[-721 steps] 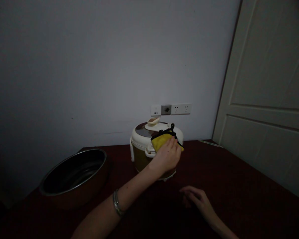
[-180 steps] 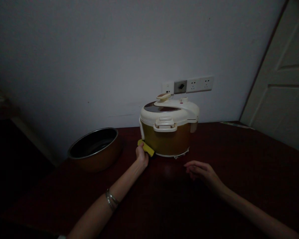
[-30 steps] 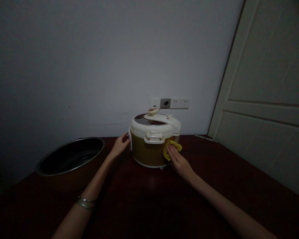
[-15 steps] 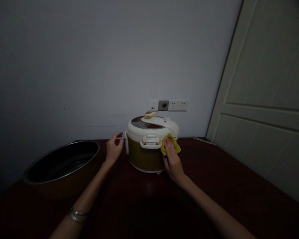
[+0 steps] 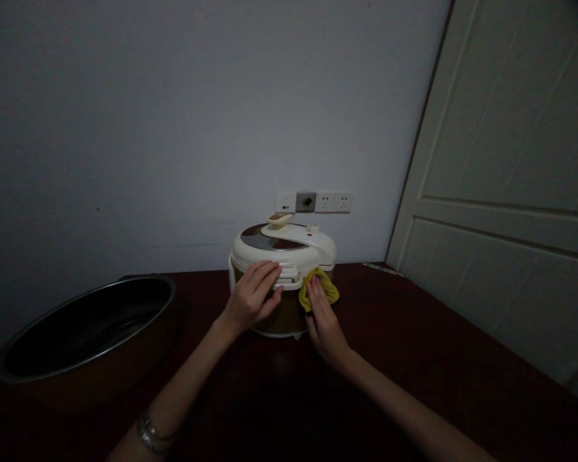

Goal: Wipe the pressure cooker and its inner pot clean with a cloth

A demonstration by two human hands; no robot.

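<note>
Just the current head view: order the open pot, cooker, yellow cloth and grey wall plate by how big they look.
1. Open pot
2. Cooker
3. Yellow cloth
4. Grey wall plate

The pot looks nearer the camera, so its true size against the cooker is unsure.

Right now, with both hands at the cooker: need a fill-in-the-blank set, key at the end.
1. The right hand holds a cloth coloured ____.
2. The bracelet is on the ____ arm.
3. The cooker is fully under its white-and-brown ____.

Missing words: yellow; left; lid.
</note>
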